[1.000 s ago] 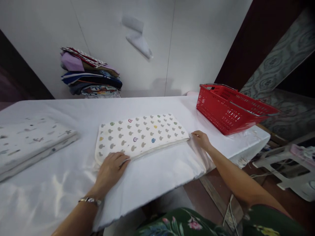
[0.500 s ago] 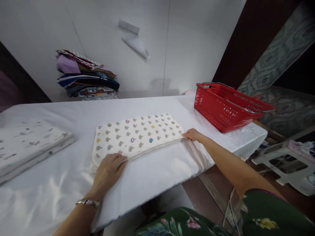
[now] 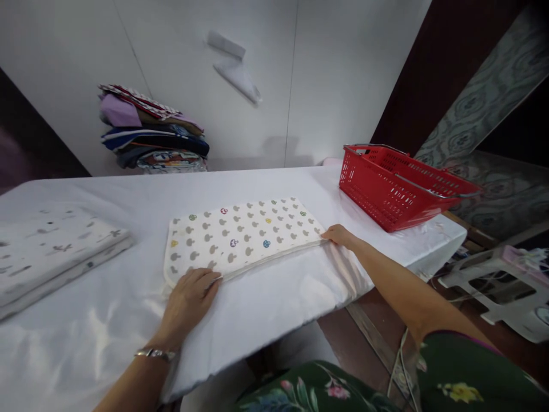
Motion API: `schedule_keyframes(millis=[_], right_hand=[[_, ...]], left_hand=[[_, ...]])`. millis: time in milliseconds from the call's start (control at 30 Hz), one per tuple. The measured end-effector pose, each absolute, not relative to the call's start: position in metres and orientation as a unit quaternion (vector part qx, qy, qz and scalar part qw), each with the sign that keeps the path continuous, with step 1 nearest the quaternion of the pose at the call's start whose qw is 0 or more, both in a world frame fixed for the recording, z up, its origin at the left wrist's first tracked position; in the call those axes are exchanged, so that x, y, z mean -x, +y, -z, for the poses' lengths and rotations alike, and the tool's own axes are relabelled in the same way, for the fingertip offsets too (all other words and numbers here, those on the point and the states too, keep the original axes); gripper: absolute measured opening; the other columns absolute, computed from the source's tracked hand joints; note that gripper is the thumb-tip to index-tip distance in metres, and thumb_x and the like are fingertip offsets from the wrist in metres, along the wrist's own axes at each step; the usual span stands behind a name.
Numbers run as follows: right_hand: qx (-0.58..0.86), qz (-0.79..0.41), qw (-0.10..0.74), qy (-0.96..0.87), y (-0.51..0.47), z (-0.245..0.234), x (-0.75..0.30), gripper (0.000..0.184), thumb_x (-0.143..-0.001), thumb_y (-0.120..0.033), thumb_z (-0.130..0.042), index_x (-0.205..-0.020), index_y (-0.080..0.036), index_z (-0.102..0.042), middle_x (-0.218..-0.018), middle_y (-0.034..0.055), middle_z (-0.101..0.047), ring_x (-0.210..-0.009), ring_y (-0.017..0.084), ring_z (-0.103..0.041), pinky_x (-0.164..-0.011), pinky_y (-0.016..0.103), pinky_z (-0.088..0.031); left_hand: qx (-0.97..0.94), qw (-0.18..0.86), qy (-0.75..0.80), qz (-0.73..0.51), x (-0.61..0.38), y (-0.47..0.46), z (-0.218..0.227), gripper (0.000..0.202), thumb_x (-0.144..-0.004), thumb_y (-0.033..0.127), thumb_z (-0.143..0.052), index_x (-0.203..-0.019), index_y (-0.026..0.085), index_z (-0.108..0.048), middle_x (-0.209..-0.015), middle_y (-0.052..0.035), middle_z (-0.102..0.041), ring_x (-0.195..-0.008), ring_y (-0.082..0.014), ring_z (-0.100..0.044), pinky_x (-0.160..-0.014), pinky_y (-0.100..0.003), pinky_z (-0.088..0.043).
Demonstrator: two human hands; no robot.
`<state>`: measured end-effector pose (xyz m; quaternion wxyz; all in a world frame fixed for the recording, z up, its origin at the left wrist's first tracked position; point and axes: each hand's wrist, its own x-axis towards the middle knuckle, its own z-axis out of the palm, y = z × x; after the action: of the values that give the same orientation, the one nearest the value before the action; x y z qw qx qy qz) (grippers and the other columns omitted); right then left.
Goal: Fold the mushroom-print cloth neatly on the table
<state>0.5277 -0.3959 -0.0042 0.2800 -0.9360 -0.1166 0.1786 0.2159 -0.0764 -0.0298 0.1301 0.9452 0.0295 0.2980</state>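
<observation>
A folded white cloth [image 3: 244,232] printed with grey and coloured mushrooms lies flat on the white-covered table [image 3: 274,303]. My left hand [image 3: 194,294] grips its near left edge, thumb and fingers closed on the layers. At the near right corner, my right hand [image 3: 338,234] pinches the same cloth between thumb and fingers. Far to the left lies another folded white cloth [image 3: 55,246] with a dark and grey print, apart from both hands.
A red plastic basket [image 3: 394,189] with metal handles stands at the table's right end. Against the wall rises a stack of folded clothes [image 3: 154,134]. A white plastic stool [image 3: 510,280] is on the floor at the right.
The mushroom cloth and my right hand have shifted very slightly to the right. Both hands keep their hold on its near edge.
</observation>
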Motion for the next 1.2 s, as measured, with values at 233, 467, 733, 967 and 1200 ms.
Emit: schedule_keyframes(millis=[233,467,733,967,1200], right_hand=[[0.941,-0.188,0.259,-0.111,-0.396,0.003,-0.533,0.028,-0.068,-0.034,-0.066,-0.052,-0.017,-0.051,-0.038,-0.0034,-0.043,-0.041,0.009,-0.040,-0.045,0.022,-0.029],[0.919,-0.197,0.325,-0.107,-0.394,0.005,-0.528,0.017,-0.069,-0.028,-0.062,-0.061,-0.017,-0.052,-0.043,-0.0042,-0.046,-0.044,0.008,-0.042,-0.043,0.020,-0.030],[0.906,-0.162,0.373,-0.114,-0.400,0.003,-0.524,0.016,-0.072,-0.028,-0.058,-0.081,-0.015,-0.056,-0.046,-0.0057,-0.045,-0.045,0.009,-0.043,-0.045,0.020,-0.031],[0.925,-0.169,0.322,-0.107,-0.398,0.007,-0.514,0.024,-0.069,-0.022,-0.058,-0.092,-0.014,-0.058,-0.046,-0.0063,-0.046,-0.043,0.009,-0.043,-0.046,0.021,-0.032],[0.929,-0.222,0.277,-0.109,-0.392,0.000,-0.521,0.053,-0.073,-0.022,-0.056,-0.125,-0.013,-0.047,-0.053,-0.0030,-0.055,-0.046,0.012,-0.051,-0.048,0.023,-0.040]], left_hand=[[-0.942,0.097,0.078,-0.313,-0.212,-0.079,0.024,0.022,-0.085,0.038,-0.048,-0.076,0.023,-0.060,-0.077,-0.0022,-0.062,-0.074,-0.0184,-0.056,-0.072,-0.034,-0.044],[-0.952,0.040,0.138,-0.269,-0.208,-0.083,0.017,0.030,-0.088,0.039,-0.042,-0.072,0.021,-0.060,-0.076,-0.0027,-0.063,-0.078,-0.0194,-0.055,-0.074,-0.034,-0.039],[-0.948,0.023,0.183,-0.259,-0.205,-0.082,0.015,0.036,-0.089,0.041,-0.038,-0.068,0.020,-0.059,-0.073,-0.0037,-0.062,-0.077,-0.0201,-0.055,-0.073,-0.033,-0.036],[-0.948,0.038,0.213,-0.233,-0.205,-0.078,0.017,0.038,-0.089,0.040,-0.037,-0.066,0.019,-0.059,-0.071,-0.0043,-0.061,-0.074,-0.0192,-0.054,-0.069,-0.032,-0.036],[-0.923,0.039,0.286,-0.255,-0.199,-0.071,0.013,0.035,-0.086,0.042,-0.038,-0.073,0.021,-0.063,-0.088,-0.0059,-0.064,-0.090,-0.0242,-0.054,-0.076,-0.036,-0.037]])
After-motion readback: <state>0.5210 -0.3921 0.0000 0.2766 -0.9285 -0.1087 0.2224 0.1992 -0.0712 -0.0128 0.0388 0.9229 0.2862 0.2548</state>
